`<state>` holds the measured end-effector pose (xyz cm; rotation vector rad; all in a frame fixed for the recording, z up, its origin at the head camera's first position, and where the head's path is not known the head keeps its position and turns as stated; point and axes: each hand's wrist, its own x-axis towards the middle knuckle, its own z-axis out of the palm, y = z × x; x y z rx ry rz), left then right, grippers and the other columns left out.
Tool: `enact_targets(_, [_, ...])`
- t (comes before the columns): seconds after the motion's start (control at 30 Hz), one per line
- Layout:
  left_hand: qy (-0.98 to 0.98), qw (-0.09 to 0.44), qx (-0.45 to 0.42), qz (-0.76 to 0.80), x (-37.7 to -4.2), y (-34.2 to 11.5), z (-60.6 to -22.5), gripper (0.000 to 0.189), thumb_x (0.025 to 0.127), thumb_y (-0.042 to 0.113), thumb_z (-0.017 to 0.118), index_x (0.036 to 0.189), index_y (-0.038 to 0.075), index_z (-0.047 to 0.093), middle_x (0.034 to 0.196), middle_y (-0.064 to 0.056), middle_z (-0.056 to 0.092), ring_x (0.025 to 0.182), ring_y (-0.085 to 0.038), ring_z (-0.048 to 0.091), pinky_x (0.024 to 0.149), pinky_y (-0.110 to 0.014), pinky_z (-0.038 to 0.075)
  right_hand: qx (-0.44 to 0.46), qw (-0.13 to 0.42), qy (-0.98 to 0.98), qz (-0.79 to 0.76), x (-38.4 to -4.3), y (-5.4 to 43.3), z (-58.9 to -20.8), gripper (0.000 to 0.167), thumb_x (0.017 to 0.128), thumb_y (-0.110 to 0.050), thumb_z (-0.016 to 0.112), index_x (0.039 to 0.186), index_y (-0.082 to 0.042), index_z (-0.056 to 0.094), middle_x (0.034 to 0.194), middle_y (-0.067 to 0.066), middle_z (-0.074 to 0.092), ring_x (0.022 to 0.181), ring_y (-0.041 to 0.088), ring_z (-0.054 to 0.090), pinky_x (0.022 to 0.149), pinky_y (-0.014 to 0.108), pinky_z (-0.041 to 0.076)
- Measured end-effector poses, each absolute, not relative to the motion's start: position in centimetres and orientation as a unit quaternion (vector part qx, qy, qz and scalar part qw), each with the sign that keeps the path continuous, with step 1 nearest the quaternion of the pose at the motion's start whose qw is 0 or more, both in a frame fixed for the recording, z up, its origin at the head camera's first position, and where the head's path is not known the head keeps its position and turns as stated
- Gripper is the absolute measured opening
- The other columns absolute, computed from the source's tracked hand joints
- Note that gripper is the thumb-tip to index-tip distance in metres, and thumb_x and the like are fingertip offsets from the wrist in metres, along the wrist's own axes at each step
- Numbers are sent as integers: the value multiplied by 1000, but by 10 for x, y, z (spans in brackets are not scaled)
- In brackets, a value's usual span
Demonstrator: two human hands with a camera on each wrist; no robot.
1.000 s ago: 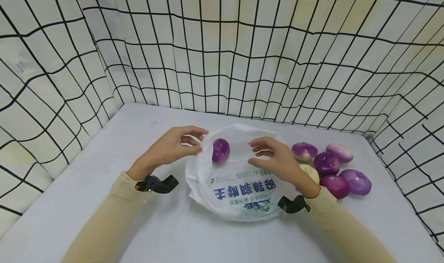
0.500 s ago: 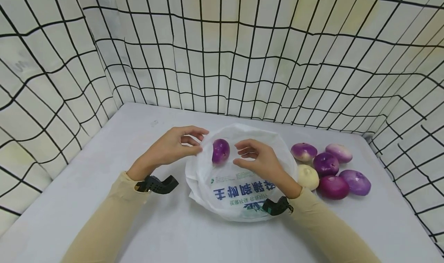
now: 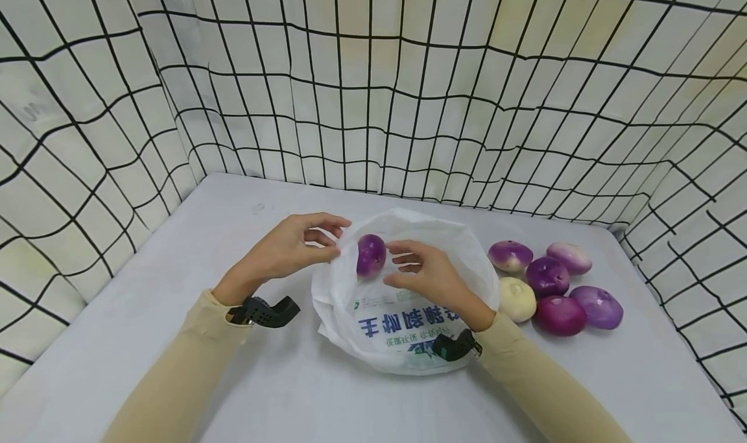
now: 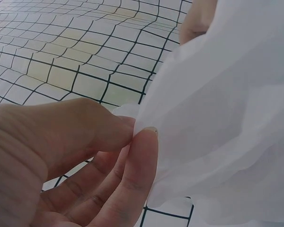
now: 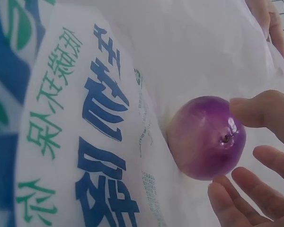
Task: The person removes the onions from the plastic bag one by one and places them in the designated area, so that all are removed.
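A white plastic bag [image 3: 408,359] with blue and green print lies on the table, its mouth held wide. At its left rim, my left hand [image 3: 288,245] pinches the film between thumb and forefinger, as the left wrist view shows. Inside the bag sits a glossy red onion [image 3: 371,256], purple with a paler side. My right hand [image 3: 432,275] reaches into the bag just right of this onion [image 5: 206,138]. In the right wrist view its thumb overlaps the onion's edge and the other fingertips are right at its side, loosely bent.
Right of the bag several more onions lie grouped: red onions [image 3: 561,316], a pale pinkish one [image 3: 569,259] and a cream-white one [image 3: 516,299]. Black netting [image 3: 373,93] over white walls borders the white table [image 3: 262,378] at the back and sides.
My right hand has moved left across the bag, up to the onion inside. My left hand has kept its pinch on the rim, and the onion has stayed put.
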<state>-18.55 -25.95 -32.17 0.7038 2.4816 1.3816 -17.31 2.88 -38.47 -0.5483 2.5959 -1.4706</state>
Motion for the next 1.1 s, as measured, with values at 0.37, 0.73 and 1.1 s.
enact_targets(0.37, [842,105,245,469,-186,-260,-321,49,94,11,72,142,10,60,129,-15,64,109,-24,71,87,-26,63,-166,85,864,-467,-184,24,-395,78,82,-27,88,151,-23,52,151,9,58,130,31,66,107,46,56])
enact_targets(0.73, [841,110,238,473,-185,-259,-320,50,94,10,72,142,10,61,129,-15,64,110,-25,70,86,-25,62,-166,110,851,-486,-192,18,-400,93,80,-19,89,159,-22,40,158,12,51,137,33,61,109,39,55])
enact_targets(1.1, [844,111,236,469,-184,-260,-320,50,94,9,72,142,10,60,129,-14,64,111,-26,70,87,-28,63,-165,115,847,-492,-194,15,-404,88,79,-20,89,155,-20,44,151,12,55,134,34,61,109,43,55])
